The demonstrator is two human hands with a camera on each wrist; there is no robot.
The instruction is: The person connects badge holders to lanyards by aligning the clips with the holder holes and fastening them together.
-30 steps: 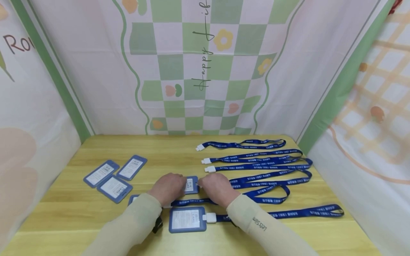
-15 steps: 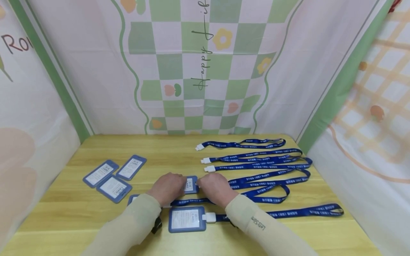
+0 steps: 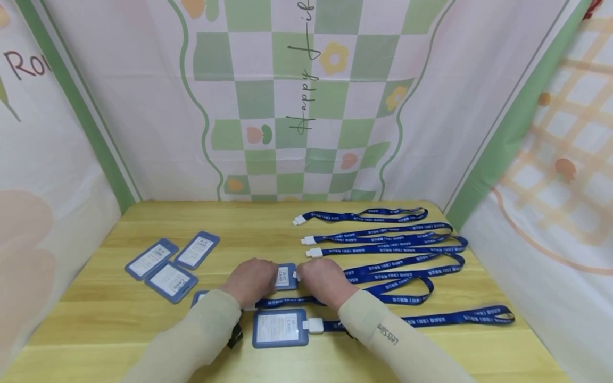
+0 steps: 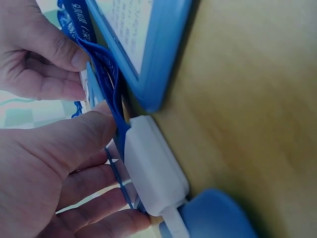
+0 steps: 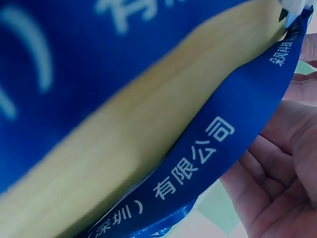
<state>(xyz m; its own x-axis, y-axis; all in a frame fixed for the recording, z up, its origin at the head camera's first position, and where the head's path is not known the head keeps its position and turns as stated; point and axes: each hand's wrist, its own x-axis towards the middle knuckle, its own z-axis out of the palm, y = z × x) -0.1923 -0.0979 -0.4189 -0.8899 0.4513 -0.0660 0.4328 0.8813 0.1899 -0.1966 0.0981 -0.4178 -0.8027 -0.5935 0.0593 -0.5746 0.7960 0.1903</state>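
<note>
In the head view my left hand [image 3: 251,279] grips a blue card holder [image 3: 286,277] by its left part, with the printed card facing up. At the holder's slotted end, my right hand [image 3: 325,282] pinches a lanyard's white clip [image 3: 296,275], whose tip shows at the slot. The right fingers mostly hide the clip. In the right wrist view that lanyard's blue strap [image 5: 198,153] runs past the curled fingers. Just below the hands lies another card holder [image 3: 280,330], joined to a lanyard by a white clip [image 3: 314,325]. The left wrist view shows both hands close together.
Three loose card holders [image 3: 170,282] lie at the left. Several blue lanyards [image 3: 383,247] with white clips stretch across the right side. Another lanyard [image 3: 287,302] and a partly hidden card holder [image 3: 198,298] lie under the left forearm. A patterned cloth [image 3: 306,106] hangs behind the table.
The white clip tip now shows more plainly at the card holder's slot, and the right hand has shifted slightly. The left hand and the other things look unmoved.
</note>
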